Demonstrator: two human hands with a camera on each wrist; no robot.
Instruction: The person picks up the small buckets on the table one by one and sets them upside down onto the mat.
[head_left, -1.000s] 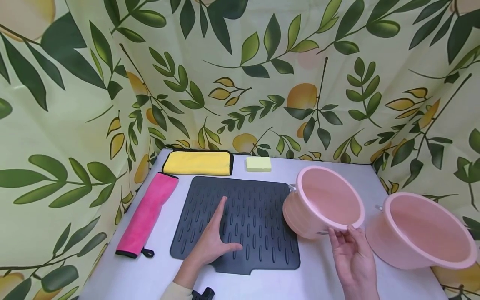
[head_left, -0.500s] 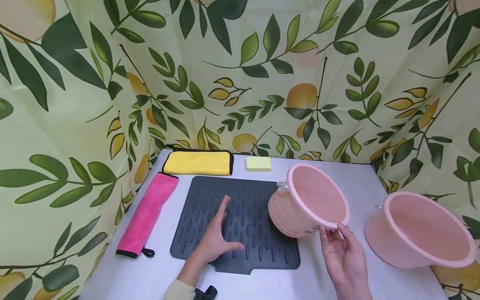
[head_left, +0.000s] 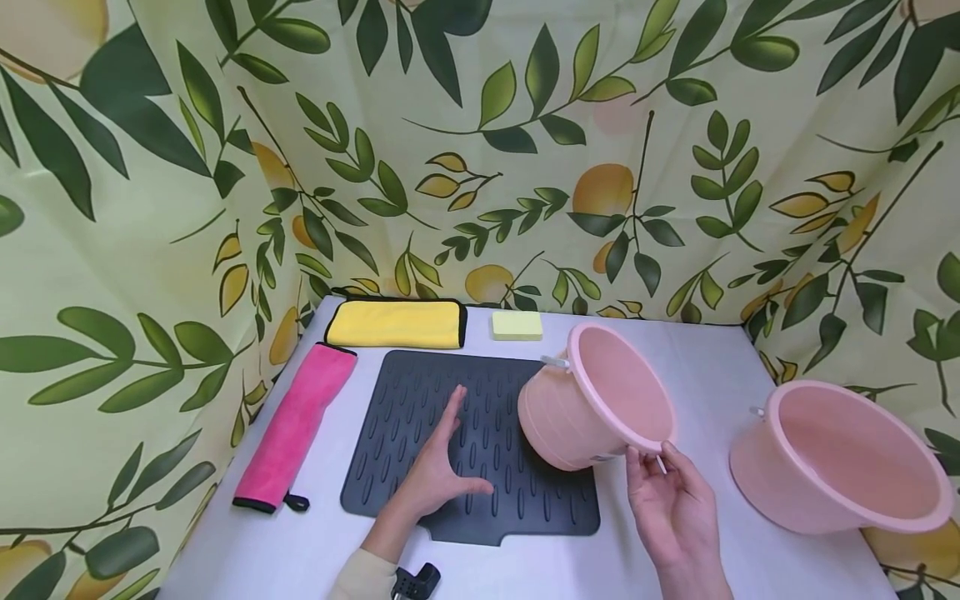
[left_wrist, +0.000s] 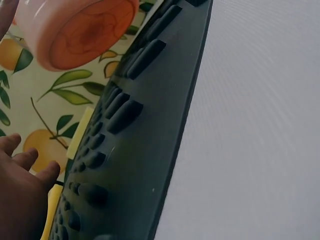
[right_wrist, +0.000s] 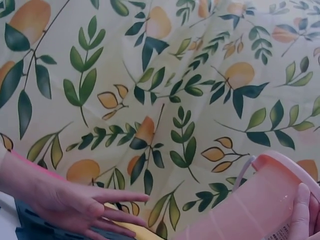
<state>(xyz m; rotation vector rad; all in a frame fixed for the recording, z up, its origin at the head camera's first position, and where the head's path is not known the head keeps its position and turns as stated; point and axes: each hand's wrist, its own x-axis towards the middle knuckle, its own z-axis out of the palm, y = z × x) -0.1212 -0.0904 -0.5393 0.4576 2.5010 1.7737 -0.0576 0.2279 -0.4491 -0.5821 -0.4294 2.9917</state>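
A pink plastic bucket [head_left: 558, 421] is held tilted over the right part of the dark ribbed mat [head_left: 480, 467]. My right hand [head_left: 671, 512] pinches its near rim between thumb and fingers. Its underside shows in the left wrist view, where the bucket [left_wrist: 85, 37] is off the mat. Left of the bucket, my left hand [head_left: 438, 475] is over the mat with fingers extended and thumb spread, holding nothing. The right wrist view shows the left hand [right_wrist: 75, 205] apart from the bucket [right_wrist: 250, 205], plus right-hand fingers [right_wrist: 301, 215] against its wall.
A second pink bucket [head_left: 787, 492] stands at the table's right. Behind the mat lie a folded yellow cloth [head_left: 397, 324] and a pale yellow sponge [head_left: 517, 326]. A rolled pink cloth [head_left: 296, 429] lies along the left. A leaf-patterned curtain [head_left: 517, 167] encloses the white table [head_left: 697, 350].
My right hand has carried the bucket leftward, farther over the mat, and its tilt has grown. The left hand has shifted slightly right. The second bucket and the cloths have stayed put.
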